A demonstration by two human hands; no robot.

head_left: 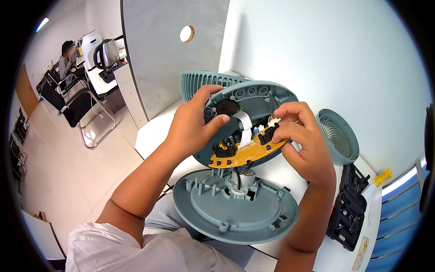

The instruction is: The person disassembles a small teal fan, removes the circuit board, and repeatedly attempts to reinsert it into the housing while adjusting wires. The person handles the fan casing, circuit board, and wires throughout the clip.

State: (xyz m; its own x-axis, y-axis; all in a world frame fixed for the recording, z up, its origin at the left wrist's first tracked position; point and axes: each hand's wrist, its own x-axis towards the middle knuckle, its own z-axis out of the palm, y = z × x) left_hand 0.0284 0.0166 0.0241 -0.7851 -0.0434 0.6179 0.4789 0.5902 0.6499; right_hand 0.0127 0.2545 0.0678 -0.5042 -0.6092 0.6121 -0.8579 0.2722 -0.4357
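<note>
My left hand (192,122) grips the rim of an oval grey-green plastic housing (283,93), its thumb inside and its fingers partly hidden behind the edge. A yellow circuit board (244,157) with black and white parts sits tilted at the housing's lower side. My right hand (303,140) is closed on the board's right end, fingertips by a small white connector (274,121). From the board a white ribbon cable (245,129) runs up into the housing. Below, an oval grey-green base plate (217,208) lies over my lap, with dark wires (239,179) rising from its middle.
Behind the housing stands a slatted grey-green cover (199,81). To the right are a round grille (337,136) and an open black tool case (349,213) on the white table (156,136). A grey partition rises at the back. Far left, a person (68,63) sits near black chairs (84,106).
</note>
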